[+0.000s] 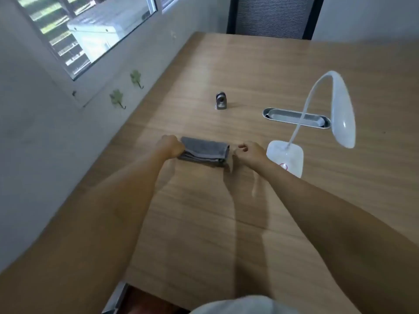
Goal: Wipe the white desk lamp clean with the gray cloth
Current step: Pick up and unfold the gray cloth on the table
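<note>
Near the middle of the wooden table [226, 211], both arms reach out to the folded gray cloth [205, 151]. My left hand [170, 145] is curled on its left end, holding it. My right hand [250, 152] is curled shut just beside its right end, holding nothing. I think the cloth is just being picked up. Next it must go right to the white desk lamp [340, 109], near the table's right edge. Farther off stands a small metal thing [221, 101].

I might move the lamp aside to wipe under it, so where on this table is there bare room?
Wide bare wood lies beyond the small metal stand toward the chair, and near you between both forearms. It is crowded around the gray cloth, lamp and cable tray.
</note>
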Demonstrator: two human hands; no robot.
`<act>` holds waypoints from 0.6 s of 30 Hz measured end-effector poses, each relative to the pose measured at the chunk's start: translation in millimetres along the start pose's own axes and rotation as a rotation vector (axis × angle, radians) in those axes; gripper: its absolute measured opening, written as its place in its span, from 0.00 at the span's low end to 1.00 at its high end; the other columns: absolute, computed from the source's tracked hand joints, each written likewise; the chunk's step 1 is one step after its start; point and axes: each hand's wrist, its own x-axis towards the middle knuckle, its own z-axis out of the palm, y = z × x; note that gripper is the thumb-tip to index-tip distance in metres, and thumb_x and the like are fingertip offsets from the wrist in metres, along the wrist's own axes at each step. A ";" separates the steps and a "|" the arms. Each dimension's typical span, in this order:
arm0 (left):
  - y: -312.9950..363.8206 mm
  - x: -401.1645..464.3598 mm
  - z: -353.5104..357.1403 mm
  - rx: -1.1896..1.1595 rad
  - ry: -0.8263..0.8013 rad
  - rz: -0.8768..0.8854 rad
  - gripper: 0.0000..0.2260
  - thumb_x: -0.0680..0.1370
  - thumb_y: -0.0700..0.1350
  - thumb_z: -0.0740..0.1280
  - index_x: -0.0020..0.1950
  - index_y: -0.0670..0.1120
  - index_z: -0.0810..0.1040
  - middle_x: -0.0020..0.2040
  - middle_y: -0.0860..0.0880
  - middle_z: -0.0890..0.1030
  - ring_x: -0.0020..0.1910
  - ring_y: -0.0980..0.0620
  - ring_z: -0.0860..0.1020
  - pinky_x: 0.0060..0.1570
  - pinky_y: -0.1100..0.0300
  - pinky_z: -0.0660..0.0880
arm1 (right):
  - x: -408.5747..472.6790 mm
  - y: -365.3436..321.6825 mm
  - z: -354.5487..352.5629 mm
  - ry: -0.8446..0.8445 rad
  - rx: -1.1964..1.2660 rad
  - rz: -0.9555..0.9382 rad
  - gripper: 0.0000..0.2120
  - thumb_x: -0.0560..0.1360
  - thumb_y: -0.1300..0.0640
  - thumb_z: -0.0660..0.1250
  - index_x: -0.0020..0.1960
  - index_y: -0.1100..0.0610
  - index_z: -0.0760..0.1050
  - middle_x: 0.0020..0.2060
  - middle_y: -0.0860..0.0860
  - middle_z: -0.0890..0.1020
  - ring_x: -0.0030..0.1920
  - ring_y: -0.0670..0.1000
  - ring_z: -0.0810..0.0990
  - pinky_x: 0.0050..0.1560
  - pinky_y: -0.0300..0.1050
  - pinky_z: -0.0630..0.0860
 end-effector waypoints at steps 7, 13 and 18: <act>-3.1 18.3 20.7 -0.285 0.018 -0.135 0.22 0.79 0.48 0.62 0.64 0.31 0.74 0.61 0.33 0.78 0.59 0.36 0.78 0.56 0.50 0.76 | 27.8 -19.9 22.3 -0.119 0.378 0.363 0.10 0.72 0.57 0.69 0.50 0.62 0.75 0.36 0.57 0.76 0.38 0.56 0.76 0.45 0.48 0.74; -1.2 25.5 30.4 -0.699 -0.068 -0.285 0.09 0.76 0.41 0.65 0.53 0.37 0.74 0.45 0.38 0.77 0.39 0.47 0.73 0.37 0.57 0.71 | 38.3 -19.5 30.8 -0.138 0.564 0.470 0.12 0.73 0.66 0.66 0.32 0.60 0.69 0.27 0.55 0.72 0.21 0.50 0.71 0.27 0.42 0.67; -0.9 22.7 27.7 -0.806 -0.121 -0.334 0.13 0.77 0.42 0.62 0.33 0.43 0.65 0.28 0.46 0.63 0.26 0.51 0.62 0.27 0.60 0.65 | 28.2 -20.2 21.4 -0.217 0.638 0.475 0.16 0.72 0.67 0.64 0.29 0.56 0.65 0.23 0.51 0.68 0.24 0.48 0.65 0.24 0.39 0.61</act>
